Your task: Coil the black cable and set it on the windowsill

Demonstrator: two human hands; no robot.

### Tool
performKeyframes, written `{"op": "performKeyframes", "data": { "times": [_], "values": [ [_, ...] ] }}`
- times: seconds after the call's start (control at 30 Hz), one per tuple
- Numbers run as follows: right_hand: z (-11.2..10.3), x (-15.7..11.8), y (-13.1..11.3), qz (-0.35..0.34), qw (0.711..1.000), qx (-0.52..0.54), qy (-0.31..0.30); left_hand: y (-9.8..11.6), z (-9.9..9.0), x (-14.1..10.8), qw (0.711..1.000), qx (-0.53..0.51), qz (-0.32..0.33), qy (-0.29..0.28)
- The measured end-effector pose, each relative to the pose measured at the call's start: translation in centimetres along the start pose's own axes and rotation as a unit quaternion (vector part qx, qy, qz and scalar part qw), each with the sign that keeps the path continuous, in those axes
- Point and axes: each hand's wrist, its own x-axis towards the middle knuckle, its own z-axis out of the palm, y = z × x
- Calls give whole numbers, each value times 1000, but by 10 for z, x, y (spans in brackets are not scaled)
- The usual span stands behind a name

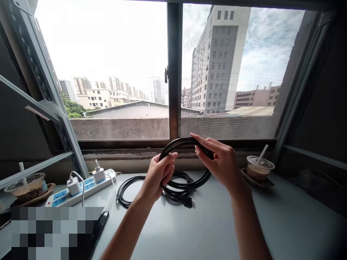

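Observation:
A thick black cable point(202, 181), wound into a loop, is held up above the table between my two hands. My left hand point(162, 171) is closed around the loop's left side, thumb on top. On the upper right, my right hand point(218, 153) grips the cable between thumb and fingers, the index finger stretched along the top. Behind and below lie more coiled black cables: one coil point(126, 187) to the left with a small plug at its end, and a black connector point(187, 201) under the loop. Whether that connector belongs to the held cable I cannot tell.
A white power strip point(92, 189) with two chargers and white cords stands at the left. Plastic drink cups with straws sit at the far left point(28, 186) and right point(260, 168). A dark device point(100, 227) lies front left. Metal frame posts flank the window.

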Motion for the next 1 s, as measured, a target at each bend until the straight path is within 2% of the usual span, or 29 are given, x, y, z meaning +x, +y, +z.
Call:
{"op": "performKeyframes", "data": {
  "times": [0.27,0.73,1.0],
  "values": [
    [7,-1,-5,-17,1000,18,15,10,-5,-2,1000,10,9,12],
    [2,-2,-10,-11,1000,21,10,10,-4,-3,1000,13,17,10],
    [6,-1,-6,6,1000,31,0,11,-4,-3,1000,23,10,17]
  ]
}}
